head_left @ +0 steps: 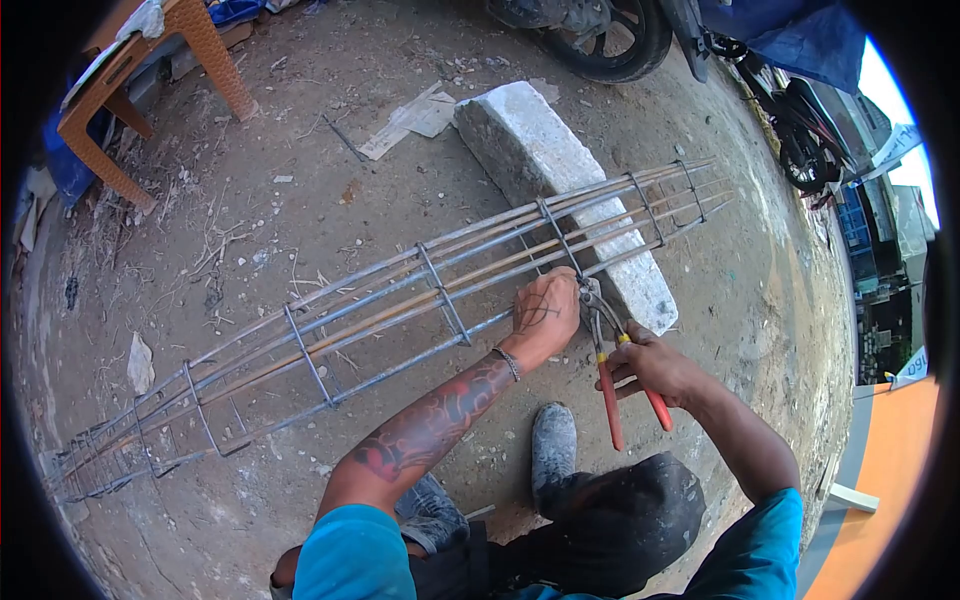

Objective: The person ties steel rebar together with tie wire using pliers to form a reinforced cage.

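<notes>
A long rebar cage (430, 275), made of steel bars with square stirrups, stretches diagonally across the view. My left hand (545, 312) is closed around its near lower bar beside a stirrup; the fingertips are partly hidden. In my right hand (660, 368) is a pair of pincers (602, 325) with red and yellow handles, the handles spread somewhat apart. The pincers' jaws meet the cage at the stirrup joint, right beside my left fingers. Any tie wire there is too small to make out. Under the cage's right part lies a pale concrete block (625, 255).
A brown plastic chair (180, 45) stands at the upper left. A motorcycle wheel (615, 45) is beyond the block, with another motorcycle (805, 150) at right. Flattened cardboard (410, 120) lies on the dirt ground. My dusty shoe (553, 450) is below the cage.
</notes>
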A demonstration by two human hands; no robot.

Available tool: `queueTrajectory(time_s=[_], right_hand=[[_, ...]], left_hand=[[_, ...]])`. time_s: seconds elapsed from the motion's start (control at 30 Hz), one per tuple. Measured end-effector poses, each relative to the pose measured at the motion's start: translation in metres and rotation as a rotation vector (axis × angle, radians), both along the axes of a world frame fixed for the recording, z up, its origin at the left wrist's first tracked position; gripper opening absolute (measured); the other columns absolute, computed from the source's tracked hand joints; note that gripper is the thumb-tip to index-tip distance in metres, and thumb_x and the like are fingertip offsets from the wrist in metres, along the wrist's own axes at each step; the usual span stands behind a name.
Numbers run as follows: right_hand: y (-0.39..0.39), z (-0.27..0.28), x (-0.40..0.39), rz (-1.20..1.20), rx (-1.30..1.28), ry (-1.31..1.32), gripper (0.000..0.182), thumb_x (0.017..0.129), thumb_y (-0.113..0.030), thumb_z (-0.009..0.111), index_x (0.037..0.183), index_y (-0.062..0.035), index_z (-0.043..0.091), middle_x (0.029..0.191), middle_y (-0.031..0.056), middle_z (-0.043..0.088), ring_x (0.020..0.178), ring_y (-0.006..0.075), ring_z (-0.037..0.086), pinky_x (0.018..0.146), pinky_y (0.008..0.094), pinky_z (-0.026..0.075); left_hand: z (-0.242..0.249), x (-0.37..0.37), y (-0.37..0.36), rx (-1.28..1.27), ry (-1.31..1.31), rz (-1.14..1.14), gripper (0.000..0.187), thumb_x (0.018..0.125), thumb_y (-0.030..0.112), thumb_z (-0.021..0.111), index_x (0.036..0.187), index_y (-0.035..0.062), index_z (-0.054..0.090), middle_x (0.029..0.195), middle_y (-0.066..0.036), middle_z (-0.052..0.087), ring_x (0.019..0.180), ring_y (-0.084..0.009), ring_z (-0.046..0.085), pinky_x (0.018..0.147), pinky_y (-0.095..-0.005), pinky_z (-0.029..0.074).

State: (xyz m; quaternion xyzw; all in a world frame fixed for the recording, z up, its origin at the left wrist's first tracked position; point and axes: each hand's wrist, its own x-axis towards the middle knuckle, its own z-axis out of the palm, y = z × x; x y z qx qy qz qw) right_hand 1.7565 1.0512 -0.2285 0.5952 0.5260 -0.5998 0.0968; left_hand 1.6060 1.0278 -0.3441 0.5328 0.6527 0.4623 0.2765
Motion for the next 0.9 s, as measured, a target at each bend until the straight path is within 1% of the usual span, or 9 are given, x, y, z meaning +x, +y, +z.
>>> queueTrajectory(time_s=[0.4,0.47,0.5,0.57,0.6,0.67,0.8,0.87,0.9], right_hand=[[-0.012,-0.006,-0.006,-0.154,0.063,-0.017,0.018,0.091,-0.012,0.046,0.105,-0.0022,0.04,0.086,0.0121,0.055,0.077,0.0219,0.06,0.069,0.0421,0.056],[-0.004,-0.007,0.0,0.14,0.159,-0.146,0.02,0.09,-0.012,0.045,0.106,-0.0002,0.04,0.086,0.0171,0.058,0.077,0.028,0.064,0.069,0.0461,0.055],[-0.002,-0.006,0.002,0.136,0.161,-0.14,0.02,0.09,-0.012,0.045,0.106,-0.0002,0.04,0.086,0.0171,0.058,0.077,0.028,0.064,0.069,0.0461,0.055],[0.002,-0.003,0.008,0.609,0.525,-0.378,0.024,0.088,-0.012,0.047,0.107,0.0009,0.041,0.085,0.0228,0.059,0.081,0.0359,0.066,0.072,0.0483,0.054],[0.005,-0.004,0.013,0.605,0.528,-0.373,0.024,0.088,-0.012,0.047,0.107,0.0009,0.041,0.085,0.0228,0.059,0.081,0.0359,0.066,0.072,0.0483,0.054],[0.015,-0.005,0.022,0.951,0.756,-0.438,0.025,0.088,-0.012,0.048,0.108,0.0025,0.042,0.088,0.0249,0.058,0.089,0.0414,0.065,0.074,0.0477,0.054],[0.019,0.007,0.018,1.166,0.9,-0.653,0.024,0.09,-0.012,0.047,0.108,0.003,0.043,0.095,0.0242,0.058,0.091,0.0405,0.064,0.074,0.046,0.054],[0.028,0.008,0.018,1.282,0.929,-0.722,0.022,0.091,-0.011,0.044,0.104,0.0057,0.044,0.099,0.0242,0.057,0.095,0.04,0.063,0.073,0.0449,0.054],[0.027,0.008,0.018,1.277,1.072,-0.701,0.021,0.089,-0.012,0.049,0.102,0.0054,0.048,0.097,0.0229,0.059,0.088,0.0366,0.066,0.07,0.0427,0.054]], left_hand=[[-0.009,0.006,0.003,-0.008,0.025,0.032,0.013,0.081,0.007,0.057,0.077,-0.0026,0.064,0.108,-0.019,0.065,0.084,-0.042,0.064,0.071,-0.0462,0.052],[-0.01,0.008,0.001,0.032,0.056,0.045,0.013,0.081,0.008,0.057,0.078,-0.0032,0.064,0.11,-0.02,0.064,0.082,-0.0427,0.064,0.07,-0.0468,0.053],[-0.012,0.009,0.001,0.033,0.062,0.042,0.013,0.081,0.008,0.057,0.078,-0.0032,0.064,0.11,-0.02,0.064,0.082,-0.0427,0.064,0.07,-0.0468,0.053],[-0.015,0.013,0.0,0.05,0.082,0.037,0.013,0.082,0.008,0.057,0.086,-0.0026,0.063,0.106,-0.023,0.064,0.083,-0.0427,0.064,0.074,-0.0461,0.052],[-0.015,0.017,-0.003,0.051,0.088,0.034,0.013,0.082,0.008,0.057,0.086,-0.0026,0.063,0.106,-0.023,0.064,0.083,-0.0427,0.064,0.074,-0.0461,0.052],[-0.012,0.028,-0.005,0.196,0.161,0.132,0.021,0.078,0.009,0.061,0.098,-0.0007,0.061,0.101,-0.025,0.064,0.085,-0.0424,0.063,0.078,-0.0437,0.051],[0.025,0.046,0.005,0.572,0.327,0.141,0.033,0.073,0.01,0.068,0.104,0.0017,0.059,0.092,-0.024,0.065,0.086,-0.0394,0.063,0.079,-0.0412,0.05],[0.017,0.054,0.035,0.335,0.104,-0.236,0.035,0.07,0.014,0.072,0.101,0.0036,0.058,0.087,-0.017,0.065,0.082,-0.0351,0.064,0.074,-0.0392,0.05],[0.017,0.055,0.04,0.341,0.103,-0.225,0.035,0.07,0.014,0.072,0.101,0.0036,0.058,0.087,-0.017,0.065,0.082,-0.0351,0.064,0.074,-0.0392,0.05]])
